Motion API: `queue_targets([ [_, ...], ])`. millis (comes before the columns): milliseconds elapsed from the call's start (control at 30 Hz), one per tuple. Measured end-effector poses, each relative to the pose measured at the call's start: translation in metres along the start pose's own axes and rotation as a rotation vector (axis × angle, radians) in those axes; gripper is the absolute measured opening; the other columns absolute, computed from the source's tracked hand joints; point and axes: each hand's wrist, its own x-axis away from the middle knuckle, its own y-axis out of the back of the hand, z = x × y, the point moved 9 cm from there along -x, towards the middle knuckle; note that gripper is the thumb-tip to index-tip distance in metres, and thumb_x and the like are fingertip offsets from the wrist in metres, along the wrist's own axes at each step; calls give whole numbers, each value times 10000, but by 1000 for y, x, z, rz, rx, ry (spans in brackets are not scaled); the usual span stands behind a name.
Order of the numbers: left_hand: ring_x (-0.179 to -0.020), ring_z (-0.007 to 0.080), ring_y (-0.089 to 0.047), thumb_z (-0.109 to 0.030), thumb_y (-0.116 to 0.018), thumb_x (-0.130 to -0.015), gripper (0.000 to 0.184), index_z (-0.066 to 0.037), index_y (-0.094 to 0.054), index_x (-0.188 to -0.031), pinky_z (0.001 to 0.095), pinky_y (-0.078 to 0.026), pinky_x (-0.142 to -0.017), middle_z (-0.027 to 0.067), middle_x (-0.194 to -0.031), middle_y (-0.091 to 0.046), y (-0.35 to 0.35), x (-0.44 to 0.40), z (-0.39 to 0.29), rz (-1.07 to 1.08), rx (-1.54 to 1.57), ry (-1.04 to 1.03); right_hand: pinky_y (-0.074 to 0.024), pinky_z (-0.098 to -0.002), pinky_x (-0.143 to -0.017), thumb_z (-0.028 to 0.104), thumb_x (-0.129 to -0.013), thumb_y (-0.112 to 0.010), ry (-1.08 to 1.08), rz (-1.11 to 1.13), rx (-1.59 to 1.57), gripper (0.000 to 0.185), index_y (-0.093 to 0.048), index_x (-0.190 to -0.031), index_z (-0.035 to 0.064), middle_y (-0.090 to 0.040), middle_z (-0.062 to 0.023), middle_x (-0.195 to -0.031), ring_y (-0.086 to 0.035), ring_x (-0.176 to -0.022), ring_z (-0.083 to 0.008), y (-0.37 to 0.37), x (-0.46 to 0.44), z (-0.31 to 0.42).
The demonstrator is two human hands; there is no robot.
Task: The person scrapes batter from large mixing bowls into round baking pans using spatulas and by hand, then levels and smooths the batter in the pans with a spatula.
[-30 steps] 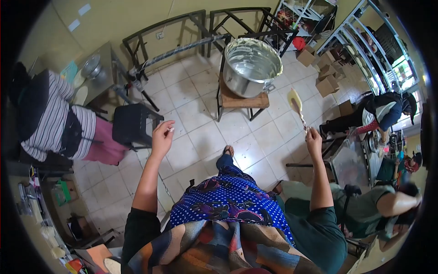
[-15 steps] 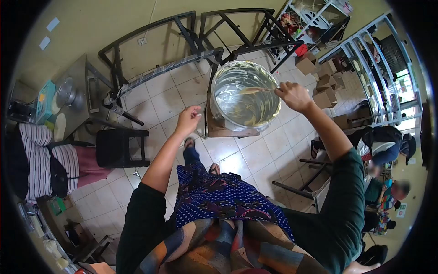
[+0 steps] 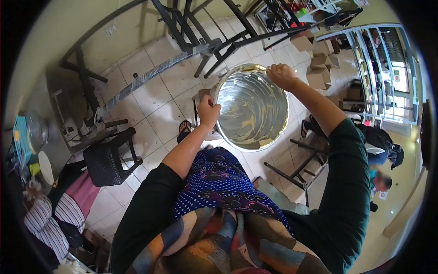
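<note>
A large metal pot (image 3: 251, 109), its inside smeared with pale yellow batter, is tilted with its mouth facing me. On its left side, my left hand (image 3: 209, 112) is closed round the rim or a handle there. My right hand (image 3: 282, 76) grips the rim at the upper right. The spatula is not clearly visible now; whether my right hand still has it cannot be made out. Part of a wooden stool (image 3: 202, 94) shows behind the pot's left side.
A black stool (image 3: 108, 157) stands at the left, near a metal table (image 3: 61, 118) and a person in striped clothes (image 3: 64, 219). Dark metal frames (image 3: 182, 32) line the wall. Cardboard boxes (image 3: 319, 77) and a rack are at the right, with another person (image 3: 381, 144).
My left hand has moved to the pot and closed on its side. My right hand has gone from holding the spatula over the pot to gripping its rim. The view has shifted, and the pot is nearer.
</note>
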Motion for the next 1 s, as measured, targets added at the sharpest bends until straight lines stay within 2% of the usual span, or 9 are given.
queue_targets([
  [133,-524,143,-375,-2,-570,-622,153,-36,-428,-667,285,-323,-491,40,-571,-382,-9,0,17,-67,148,86,-523,-327,-589,126,-772,-571,-247,402,-254,119,-656,-832,70,-656,-99,-839,-658,-758,-217,-73,58,-2],
  [200,-539,65,-333,32,-563,-608,196,-56,-391,-642,241,-282,-463,-42,-588,-350,-7,1,15,-137,200,65,-533,-329,-606,116,-777,-567,-314,548,-263,131,-674,-830,63,-670,-96,-827,-668,-767,-218,-78,93,18],
  [333,-550,94,-300,17,-540,-636,169,-45,-383,-644,259,-257,-480,-16,-581,-308,-11,-1,24,-106,292,145,-547,-374,-659,119,-809,-531,-342,887,-503,161,-676,-862,74,-676,-128,-823,-678,-788,-266,-75,148,72],
  [533,-563,51,-316,40,-560,-630,203,-57,-386,-670,210,-291,-483,-48,-613,-339,-15,1,17,-72,416,233,-541,-406,-662,110,-801,-528,-376,951,-667,160,-666,-864,60,-665,-167,-845,-669,-784,-306,-33,168,107],
  [800,-557,65,-295,33,-571,-616,232,-61,-368,-680,219,-295,-493,-46,-612,-306,-13,-1,15,-91,372,206,-488,-450,-763,197,-851,-541,-660,986,-1094,236,-672,-1005,77,-654,-186,-841,-656,-807,-329,-44,192,144],
  [867,-557,69,-298,29,-569,-620,223,-57,-372,-680,222,-294,-492,-39,-610,-311,-12,-1,20,-103,326,182,-493,-383,-586,240,-867,-559,-558,883,-1430,232,-678,-1034,129,-653,-149,-755,-634,-634,-238,-65,185,183],
  [900,-558,74,-300,26,-566,-623,214,-53,-376,-680,225,-293,-491,-33,-607,-315,-11,-2,20,-110,280,160,-403,-293,-422,254,-879,-555,-706,1112,-1574,215,-687,-997,132,-601,-62,-660,-515,-493,-134,-46,172,174],
  [933,-558,74,-300,26,-566,-623,214,-53,-376,-680,225,-293,-491,-33,-607,-315,-11,-3,21,-114,278,157,-403,-293,-422,254,-879,-555,-701,1108,-1575,215,-687,-997,132,-601,-62,-660,-515,-493,-134,-54,166,168],
  [1000,-561,85,-308,14,-563,-636,189,-44,-389,-682,233,-298,-496,-18,-605,-331,-12,-4,19,-95,245,143,-308,-246,-347,243,-889,-527,-953,1337,-1909,214,-686,-934,108,-535,-3,-619,-422,-440,-86,-77,174,168],
])
